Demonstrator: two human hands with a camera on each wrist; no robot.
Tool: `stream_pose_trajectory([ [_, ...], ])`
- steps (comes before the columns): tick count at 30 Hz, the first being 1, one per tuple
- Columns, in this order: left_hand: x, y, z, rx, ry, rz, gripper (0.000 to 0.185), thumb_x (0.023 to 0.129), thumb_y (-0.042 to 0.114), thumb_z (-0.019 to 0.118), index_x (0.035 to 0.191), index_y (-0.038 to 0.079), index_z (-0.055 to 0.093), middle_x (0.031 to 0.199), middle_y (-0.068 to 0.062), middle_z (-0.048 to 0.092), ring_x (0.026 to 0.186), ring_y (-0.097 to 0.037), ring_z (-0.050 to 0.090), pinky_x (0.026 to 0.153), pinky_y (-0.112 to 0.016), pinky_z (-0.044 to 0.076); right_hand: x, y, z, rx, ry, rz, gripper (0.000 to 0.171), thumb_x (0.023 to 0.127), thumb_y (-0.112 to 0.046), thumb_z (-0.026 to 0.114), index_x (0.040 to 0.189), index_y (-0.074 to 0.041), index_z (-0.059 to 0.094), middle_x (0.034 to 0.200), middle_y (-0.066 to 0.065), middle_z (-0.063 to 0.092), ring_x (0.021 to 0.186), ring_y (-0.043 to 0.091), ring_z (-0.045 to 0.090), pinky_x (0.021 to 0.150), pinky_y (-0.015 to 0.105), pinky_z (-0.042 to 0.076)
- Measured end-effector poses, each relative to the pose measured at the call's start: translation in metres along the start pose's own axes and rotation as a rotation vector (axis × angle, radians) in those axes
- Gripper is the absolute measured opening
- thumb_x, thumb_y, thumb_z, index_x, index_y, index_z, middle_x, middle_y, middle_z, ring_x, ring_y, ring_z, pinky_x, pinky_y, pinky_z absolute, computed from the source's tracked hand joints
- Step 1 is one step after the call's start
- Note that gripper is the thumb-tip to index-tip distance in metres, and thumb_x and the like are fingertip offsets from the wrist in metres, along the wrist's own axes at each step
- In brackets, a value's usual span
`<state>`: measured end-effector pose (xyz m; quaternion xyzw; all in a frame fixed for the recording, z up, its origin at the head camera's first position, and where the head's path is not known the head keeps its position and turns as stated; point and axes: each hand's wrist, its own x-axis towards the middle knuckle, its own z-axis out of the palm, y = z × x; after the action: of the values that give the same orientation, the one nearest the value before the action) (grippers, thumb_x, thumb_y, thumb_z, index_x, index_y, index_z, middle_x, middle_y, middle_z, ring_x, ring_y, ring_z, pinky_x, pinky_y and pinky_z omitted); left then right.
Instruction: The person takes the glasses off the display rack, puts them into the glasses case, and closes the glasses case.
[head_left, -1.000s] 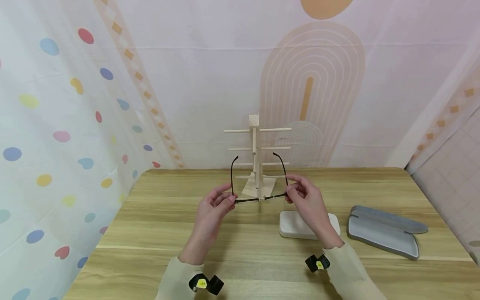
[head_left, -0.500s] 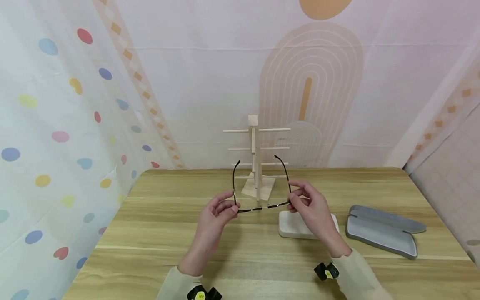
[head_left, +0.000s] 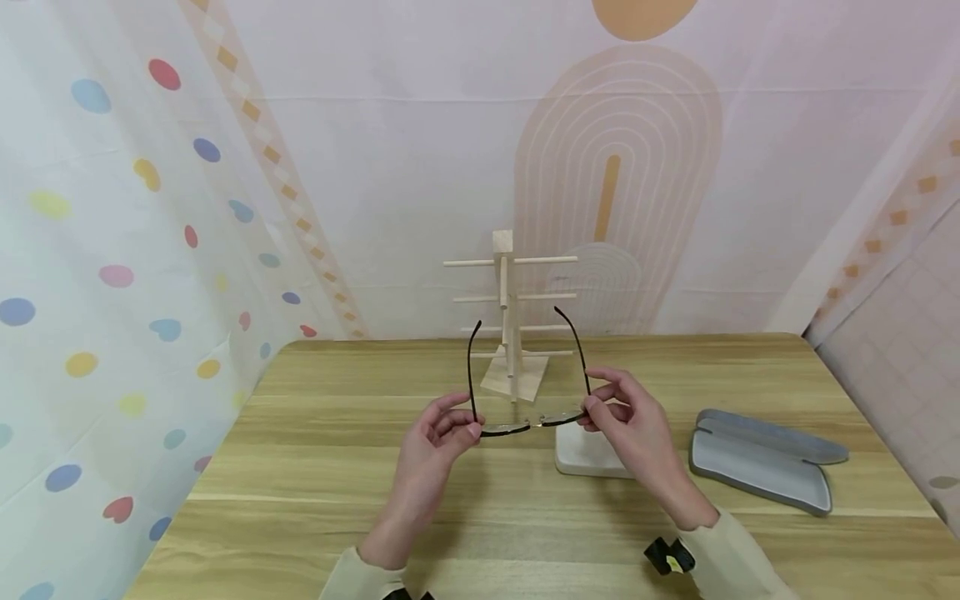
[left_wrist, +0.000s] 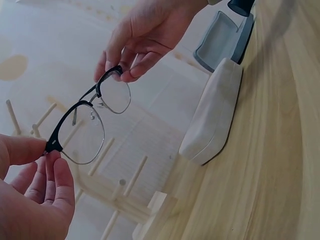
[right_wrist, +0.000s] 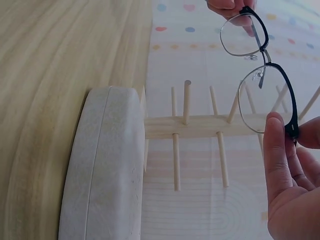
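Clear lenses of glasses [left_wrist: 90, 122] close-up

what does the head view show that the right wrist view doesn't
Only the head view shows the open grey case, the wooden table's full spread and both sleeves. Only the right wrist view shows the lenses and nose pads close up. Both show the glasses pinched at the frame's ends by the left hand and right hand, the closed white case and the wooden stand.
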<state>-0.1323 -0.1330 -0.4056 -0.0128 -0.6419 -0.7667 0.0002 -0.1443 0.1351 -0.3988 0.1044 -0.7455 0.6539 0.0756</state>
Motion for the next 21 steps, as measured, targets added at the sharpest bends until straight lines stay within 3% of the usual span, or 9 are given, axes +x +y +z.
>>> stream_pose_trajectory([
  [10, -0.004, 0.000, 0.008, -0.009, -0.011, 0.033, 0.044, 0.093, -0.008, 0.069, 0.135, -0.006, 0.056, 0.105, -0.010, 0.069, 0.103, -0.027, 0.069, 0.088, -0.028, 0.058, -0.008, 0.000, -0.007, -0.009, 0.015, -0.066, 0.042, 0.100, 0.002, 0.063, 0.141, -0.001, 0.054, 0.099, 0.021, 0.067, 0.077, 0.014, 0.073, 0.075, 0.031, 0.063],
  [21, -0.002, 0.001, 0.018, 0.008, -0.030, 0.056, 0.043, 0.092, -0.009, 0.070, 0.133, -0.002, 0.061, 0.106, -0.015, 0.069, 0.098, -0.022, 0.070, 0.086, -0.028, 0.058, -0.017, 0.001, -0.019, -0.071, 0.032, -0.108, 0.046, 0.101, 0.000, 0.064, 0.144, -0.005, 0.051, 0.099, 0.018, 0.068, 0.079, 0.021, 0.074, 0.074, 0.033, 0.063],
])
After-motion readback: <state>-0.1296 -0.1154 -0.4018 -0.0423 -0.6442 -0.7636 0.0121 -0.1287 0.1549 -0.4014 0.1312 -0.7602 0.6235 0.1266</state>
